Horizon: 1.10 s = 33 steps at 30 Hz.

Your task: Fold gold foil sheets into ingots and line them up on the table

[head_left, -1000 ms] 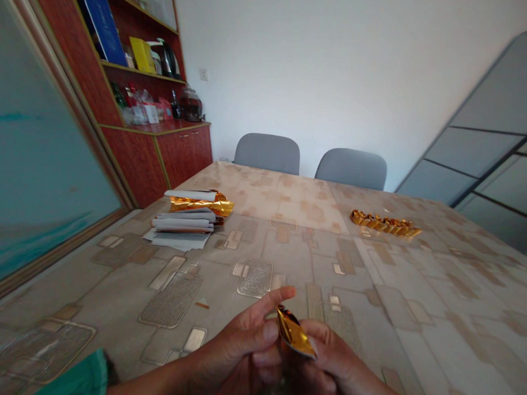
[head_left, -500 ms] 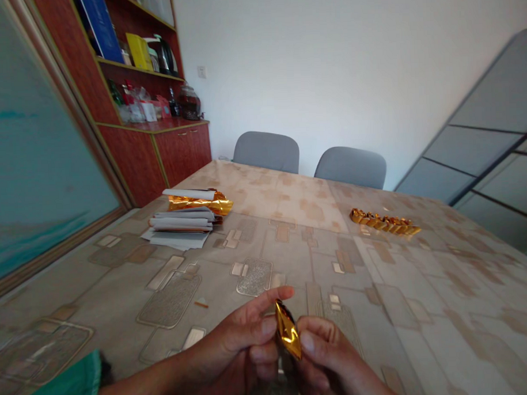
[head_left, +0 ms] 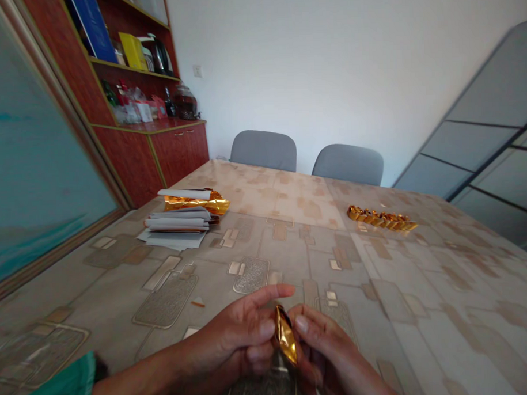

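Note:
A small folded piece of shiny gold foil paper (head_left: 286,338) is held between my two hands above the near part of the table. My left hand (head_left: 251,327) pinches its left side with the thumb, while the index finger reaches out above it. On the other side, my right hand (head_left: 318,339) grips the foil with thumb and bent fingers. The lower fingers of both hands are partly hidden. Farther right lies a row of folded gold foil pieces (head_left: 380,218). At the left sits a stack of white-backed sheets (head_left: 178,220), with loose gold foil (head_left: 223,204) behind it.
A patterned cloth covers the table (head_left: 298,190). A small orange-brown scrap (head_left: 197,304) lies left of my hands. Two grey chairs (head_left: 264,149) stand at the far edge. A red-brown cabinet (head_left: 179,148) is at back left.
My right thumb has moved slightly up along the gold foil, and the foil sits a little lower and more upright. The whole view has shifted slightly.

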### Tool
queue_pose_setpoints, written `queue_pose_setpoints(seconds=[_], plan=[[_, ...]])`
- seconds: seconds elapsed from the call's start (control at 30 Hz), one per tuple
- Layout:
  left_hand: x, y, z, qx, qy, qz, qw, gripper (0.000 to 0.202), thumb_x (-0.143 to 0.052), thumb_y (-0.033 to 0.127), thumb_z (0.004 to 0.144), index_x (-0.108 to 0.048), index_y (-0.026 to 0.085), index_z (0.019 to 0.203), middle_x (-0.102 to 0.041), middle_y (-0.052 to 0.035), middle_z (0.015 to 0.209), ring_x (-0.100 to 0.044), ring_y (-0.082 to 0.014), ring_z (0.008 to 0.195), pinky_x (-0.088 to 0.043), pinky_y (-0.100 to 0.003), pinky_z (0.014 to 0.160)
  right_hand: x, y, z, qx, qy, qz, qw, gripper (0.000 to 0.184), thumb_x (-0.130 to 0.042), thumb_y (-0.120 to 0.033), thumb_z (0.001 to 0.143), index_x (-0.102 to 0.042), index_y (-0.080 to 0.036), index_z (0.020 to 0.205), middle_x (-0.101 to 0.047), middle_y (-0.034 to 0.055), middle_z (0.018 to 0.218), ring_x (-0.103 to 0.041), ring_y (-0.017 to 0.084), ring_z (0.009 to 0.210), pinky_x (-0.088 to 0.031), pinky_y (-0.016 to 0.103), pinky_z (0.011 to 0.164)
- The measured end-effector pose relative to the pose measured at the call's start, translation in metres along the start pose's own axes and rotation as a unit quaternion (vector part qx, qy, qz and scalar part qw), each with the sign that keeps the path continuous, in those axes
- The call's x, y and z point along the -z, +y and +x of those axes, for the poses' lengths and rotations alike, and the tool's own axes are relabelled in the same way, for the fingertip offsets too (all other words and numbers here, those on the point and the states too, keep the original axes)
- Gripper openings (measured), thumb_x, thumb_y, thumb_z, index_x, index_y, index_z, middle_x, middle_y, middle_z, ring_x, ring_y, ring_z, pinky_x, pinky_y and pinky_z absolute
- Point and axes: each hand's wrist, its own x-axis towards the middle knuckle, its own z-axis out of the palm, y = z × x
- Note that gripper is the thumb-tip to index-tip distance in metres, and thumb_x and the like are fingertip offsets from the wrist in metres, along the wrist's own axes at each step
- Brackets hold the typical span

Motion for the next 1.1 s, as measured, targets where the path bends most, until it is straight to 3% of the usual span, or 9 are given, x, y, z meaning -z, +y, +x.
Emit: queue_pose_setpoints(seconds=[0.17, 0.27, 0.4, 0.57, 0.7, 0.87, 1.1], plan=[[-0.002, 0.003, -0.003, 0.008, -0.011, 0.009, 1.000, 0.073, -0.086, 0.038, 0.076, -0.052, 0.028, 0.140, -0.063, -0.0012, 0.089, -0.035, -0.0033, 0.051, -0.022, -0.021, 0.051, -0.004, -0.002, 0.001, 0.013, -0.014, 0.025, 0.999, 0.045, -0.068, -0.055, 0.088, -0.059, -0.017, 0.067, -0.046, -0.0055, 0.054, -0.036, 0.006, 0.044, -0.033, 0.017, 0.042], [0.000, 0.004, -0.004, 0.006, -0.013, 0.035, 0.999, 0.083, -0.087, 0.038, 0.075, -0.045, 0.027, 0.146, -0.063, -0.0006, 0.084, -0.039, -0.0050, 0.053, -0.023, -0.021, 0.050, -0.004, -0.002, 0.001, 0.016, -0.028, 0.016, 0.999, 0.047, -0.068, -0.055, 0.088, -0.057, -0.017, 0.063, -0.046, -0.0050, 0.053, -0.038, 0.007, 0.045, -0.034, 0.017, 0.043], [0.004, 0.004, -0.003, 0.006, 0.018, 0.066, 0.998, 0.089, -0.088, 0.036, 0.073, -0.041, 0.027, 0.148, -0.063, 0.0002, 0.083, -0.038, -0.0048, 0.052, -0.020, -0.020, 0.048, -0.003, 0.000, 0.001, -0.011, -0.027, 0.030, 0.999, 0.042, -0.071, -0.055, 0.086, -0.065, -0.015, 0.077, -0.051, -0.0030, 0.061, -0.041, 0.008, 0.049, -0.036, 0.018, 0.045], [0.009, 0.000, 0.001, -0.013, 0.074, 0.067, 0.995, 0.080, -0.088, 0.033, 0.073, -0.049, 0.026, 0.142, -0.060, 0.0009, 0.086, -0.043, -0.0064, 0.057, -0.021, -0.022, 0.051, -0.002, 0.002, 0.002, -0.027, -0.020, 0.043, 0.999, 0.041, -0.077, -0.054, 0.082, -0.069, -0.014, 0.090, -0.057, 0.0014, 0.076, -0.051, 0.012, 0.067, -0.044, 0.021, 0.060], [0.008, -0.002, 0.002, -0.010, 0.072, 0.050, 0.996, 0.074, -0.086, 0.034, 0.075, -0.051, 0.025, 0.139, -0.057, 0.0027, 0.081, -0.040, -0.0060, 0.055, -0.021, -0.023, 0.053, -0.004, 0.000, 0.003, -0.037, -0.020, 0.056, 0.998, 0.041, -0.080, -0.053, 0.079, -0.068, -0.014, 0.087, -0.055, 0.0000, 0.073, -0.047, 0.010, 0.062, -0.040, 0.019, 0.054], [0.001, 0.002, -0.002, -0.003, 0.064, 0.014, 0.998, 0.067, -0.086, 0.030, 0.075, -0.056, 0.023, 0.133, -0.054, 0.0060, 0.074, -0.029, -0.0038, 0.049, -0.015, -0.022, 0.048, -0.002, -0.004, 0.000, -0.052, -0.068, 0.080, 0.993, 0.040, -0.077, -0.049, 0.083, -0.057, -0.017, 0.070, -0.038, -0.0092, 0.054, -0.026, 0.005, 0.045, -0.025, 0.016, 0.043], [-0.002, 0.000, -0.005, 0.052, 0.032, -0.047, 0.997, 0.058, -0.084, 0.026, 0.078, -0.060, 0.023, 0.130, -0.052, 0.0068, 0.067, -0.035, -0.0046, 0.048, -0.023, -0.018, 0.047, 0.005, 0.004, -0.003, -0.014, -0.064, 0.052, 0.996, 0.052, -0.068, -0.052, 0.089, -0.046, -0.020, 0.055, -0.035, -0.0100, 0.044, -0.023, 0.004, 0.037, -0.018, 0.018, 0.037]])
